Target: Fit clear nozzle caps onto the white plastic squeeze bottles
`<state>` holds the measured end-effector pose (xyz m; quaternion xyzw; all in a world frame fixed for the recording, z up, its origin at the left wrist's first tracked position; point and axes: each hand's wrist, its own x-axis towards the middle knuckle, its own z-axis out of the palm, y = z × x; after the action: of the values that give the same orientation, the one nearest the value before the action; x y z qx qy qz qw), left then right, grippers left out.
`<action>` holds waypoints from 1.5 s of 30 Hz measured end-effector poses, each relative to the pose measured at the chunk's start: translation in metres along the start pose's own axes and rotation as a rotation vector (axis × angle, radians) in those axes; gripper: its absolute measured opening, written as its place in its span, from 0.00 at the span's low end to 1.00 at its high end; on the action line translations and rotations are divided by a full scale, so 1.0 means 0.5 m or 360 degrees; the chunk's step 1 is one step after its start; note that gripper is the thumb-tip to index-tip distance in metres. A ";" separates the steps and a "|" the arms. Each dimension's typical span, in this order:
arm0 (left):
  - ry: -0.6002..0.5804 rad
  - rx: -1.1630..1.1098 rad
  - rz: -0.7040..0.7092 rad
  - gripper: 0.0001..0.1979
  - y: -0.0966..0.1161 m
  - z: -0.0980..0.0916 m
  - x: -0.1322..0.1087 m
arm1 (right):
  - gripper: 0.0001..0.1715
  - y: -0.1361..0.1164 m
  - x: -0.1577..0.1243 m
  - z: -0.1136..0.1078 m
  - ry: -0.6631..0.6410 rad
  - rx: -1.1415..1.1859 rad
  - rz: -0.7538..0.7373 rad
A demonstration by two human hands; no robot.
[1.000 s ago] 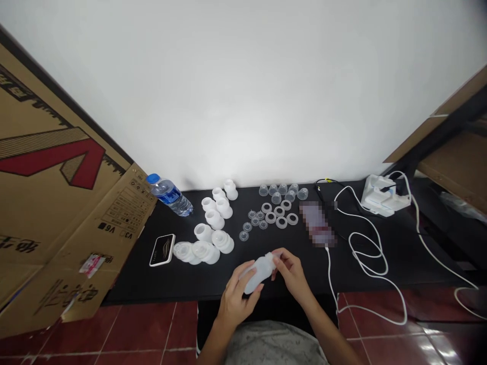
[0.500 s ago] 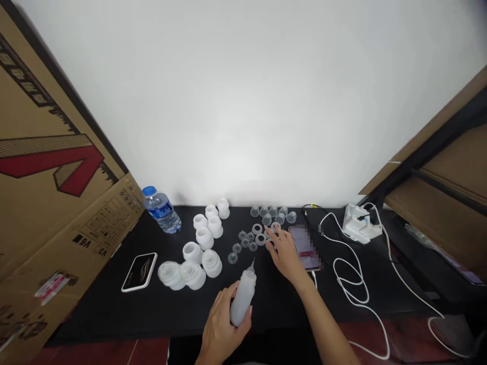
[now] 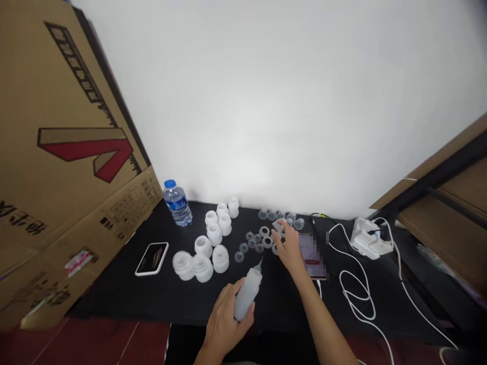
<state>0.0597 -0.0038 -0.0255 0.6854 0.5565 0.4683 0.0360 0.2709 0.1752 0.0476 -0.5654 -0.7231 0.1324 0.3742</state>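
As left fingers point(image 3: 230, 294) wrap the squeeze bottle point(image 3: 248, 294), spread right fingers point(image 3: 279, 242) have reached rings point(image 3: 267, 242).

Figure: person's own body | left hand point(image 3: 225, 324): bare, slender fingers | right hand point(image 3: 289, 248): bare, slender fingers | right forearm point(image 3: 323, 324): bare, unsleeved | dark shorts point(image 3: 182, 344): white side trim, partly in frame

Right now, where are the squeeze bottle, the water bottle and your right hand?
Squeeze bottle point(image 3: 248, 294): head view, on its frosted body.
Water bottle point(image 3: 177, 207): head view, on its clear middle, below the blue cap.
Right hand point(image 3: 289, 246): head view, on the back of the hand.
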 end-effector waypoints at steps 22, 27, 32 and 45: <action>-0.0156 -0.0039 -0.0008 0.27 0.010 -0.006 0.006 | 0.32 -0.045 -0.295 0.001 -0.0484 0.0913 -0.0049; -0.0175 -0.0016 0.0011 0.27 0.006 -0.006 0.003 | 0.29 -0.056 -0.286 0.007 -0.0428 0.0888 -0.0119; -0.0245 -0.0027 0.0017 0.26 0.000 -0.004 -0.002 | 0.27 -0.055 -0.290 0.025 -0.0388 0.0943 -0.0124; -0.0205 -0.0070 -0.0012 0.22 -0.004 -0.014 -0.003 | 0.22 -0.054 -0.300 0.045 -0.0355 0.0998 -0.0134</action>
<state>0.0535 -0.0075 -0.0234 0.7111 0.5451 0.4351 0.0883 0.2483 0.0340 -0.0101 -0.3743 -0.7063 0.3941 0.4535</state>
